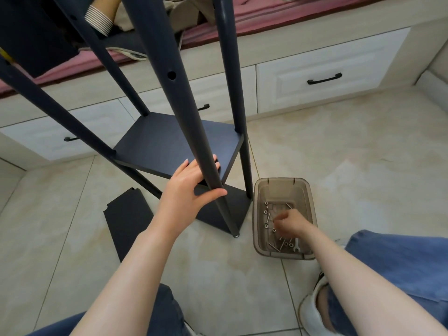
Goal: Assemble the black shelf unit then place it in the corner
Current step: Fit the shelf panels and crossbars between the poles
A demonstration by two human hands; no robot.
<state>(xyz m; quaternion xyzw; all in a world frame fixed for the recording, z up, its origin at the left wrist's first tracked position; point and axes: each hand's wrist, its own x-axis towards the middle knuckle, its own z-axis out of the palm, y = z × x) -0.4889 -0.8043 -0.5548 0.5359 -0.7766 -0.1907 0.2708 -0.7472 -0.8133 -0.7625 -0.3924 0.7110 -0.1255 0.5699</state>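
Note:
The black shelf unit (169, 144) stands upright on the tiled floor, with several round posts and two shelf boards fitted low down. My left hand (191, 183) grips the nearest post (194, 132) just above the lower board, thumb in front of it and fingers behind. My right hand (289, 223) reaches into a translucent brown plastic bin (258, 214) with its fingers curled down among loose screws, washers and a small wrench (297, 247). What the fingers hold is hidden. A loose black shelf board (127, 224) lies flat on the floor left of the unit.
White drawer fronts with black handles (324, 80) run behind the unit under a pink-covered bed. Another person's striped sleeve (99, 19) shows at the top. My jeans-clad knees (400, 258) frame the bottom. Open tiled floor stretches to the right.

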